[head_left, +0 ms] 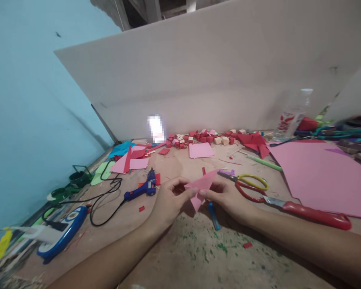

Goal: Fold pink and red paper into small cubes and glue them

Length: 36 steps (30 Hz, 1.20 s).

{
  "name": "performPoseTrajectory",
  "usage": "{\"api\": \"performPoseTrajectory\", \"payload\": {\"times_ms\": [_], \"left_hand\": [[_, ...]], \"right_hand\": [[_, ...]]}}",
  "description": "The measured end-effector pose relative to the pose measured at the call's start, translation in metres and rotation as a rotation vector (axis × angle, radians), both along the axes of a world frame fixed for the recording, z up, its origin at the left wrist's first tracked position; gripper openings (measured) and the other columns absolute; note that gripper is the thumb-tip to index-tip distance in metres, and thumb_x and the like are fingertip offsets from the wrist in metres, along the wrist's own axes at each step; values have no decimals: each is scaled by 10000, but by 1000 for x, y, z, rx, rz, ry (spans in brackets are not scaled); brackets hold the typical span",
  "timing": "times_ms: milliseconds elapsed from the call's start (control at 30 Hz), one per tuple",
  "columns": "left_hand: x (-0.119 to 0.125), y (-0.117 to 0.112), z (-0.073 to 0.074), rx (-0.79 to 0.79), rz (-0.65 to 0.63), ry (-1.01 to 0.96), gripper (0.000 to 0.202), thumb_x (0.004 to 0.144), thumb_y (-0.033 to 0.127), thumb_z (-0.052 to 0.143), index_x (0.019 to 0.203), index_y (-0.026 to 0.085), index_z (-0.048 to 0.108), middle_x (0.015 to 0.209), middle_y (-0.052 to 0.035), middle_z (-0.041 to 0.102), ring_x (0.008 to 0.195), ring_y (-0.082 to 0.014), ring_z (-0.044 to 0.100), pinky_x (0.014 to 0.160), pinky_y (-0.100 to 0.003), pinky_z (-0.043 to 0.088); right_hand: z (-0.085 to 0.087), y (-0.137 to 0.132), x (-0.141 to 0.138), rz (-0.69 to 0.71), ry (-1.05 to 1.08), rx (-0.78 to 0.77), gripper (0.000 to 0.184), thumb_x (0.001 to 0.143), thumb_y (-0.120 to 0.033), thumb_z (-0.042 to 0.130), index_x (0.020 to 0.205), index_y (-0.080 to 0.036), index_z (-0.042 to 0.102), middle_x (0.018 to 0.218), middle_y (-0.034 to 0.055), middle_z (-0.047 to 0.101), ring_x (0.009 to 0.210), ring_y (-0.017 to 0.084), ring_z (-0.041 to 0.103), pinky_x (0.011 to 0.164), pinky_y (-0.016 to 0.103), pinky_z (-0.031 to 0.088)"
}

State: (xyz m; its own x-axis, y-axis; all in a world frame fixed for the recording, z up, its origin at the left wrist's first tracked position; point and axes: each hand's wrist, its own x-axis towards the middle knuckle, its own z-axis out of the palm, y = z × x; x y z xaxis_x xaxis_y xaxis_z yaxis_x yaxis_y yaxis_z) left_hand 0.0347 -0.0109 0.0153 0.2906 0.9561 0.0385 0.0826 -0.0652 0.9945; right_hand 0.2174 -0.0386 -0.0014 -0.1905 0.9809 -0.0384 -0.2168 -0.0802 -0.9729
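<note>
Between my hands is a small piece of pink paper (202,183), folded into pointed flaps and raised over the table's middle. My left hand (174,196) pinches its left side, thumb on the near face. My right hand (224,196) grips the right side the same way, and the two thumb tips almost meet. Below the right hand lies a blue pen-like stick (213,216). Scissors (249,185) with one yellow and one red handle rest just right of that hand. A blue glue gun (142,188) lies to the left of the left hand.
Small red and beige folded cubes (206,137) line the board at the back. Pink sheets (327,176) and a red-handled knife (315,214) lie right; a plastic bottle (293,114) stands behind. A square pink sheet (201,150) lies ahead. A blue-white power strip (64,233) and cables are left.
</note>
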Motion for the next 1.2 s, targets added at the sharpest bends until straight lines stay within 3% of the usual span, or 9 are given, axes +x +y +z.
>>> {"api": "performPoseTrajectory", "payload": {"times_ms": [267,500,1200], "left_hand": [[-1,0,7,53,0,-39,220,744,358,777,734,140,749,602,9,642,593,-134,572,611,-238,470],[0,3,2,41,20,-33,229,732,365,786,745,139,752,613,2,657,596,-141,586,604,-243,462],[-3,5,-3,42,6,-25,312,765,448,785,744,141,731,632,-13,662,611,-160,610,619,-265,490]], "right_hand": [[-6,-1,-1,-31,50,2,317,762,-415,857,910,-139,804,789,57,728,665,156,626,613,275,513],[-3,0,-1,-28,58,-3,346,756,-394,862,987,-141,811,895,80,765,743,179,658,676,296,529],[-3,-2,-1,-7,37,29,328,793,-390,839,1008,-144,813,928,86,773,771,186,668,712,307,520]]}}
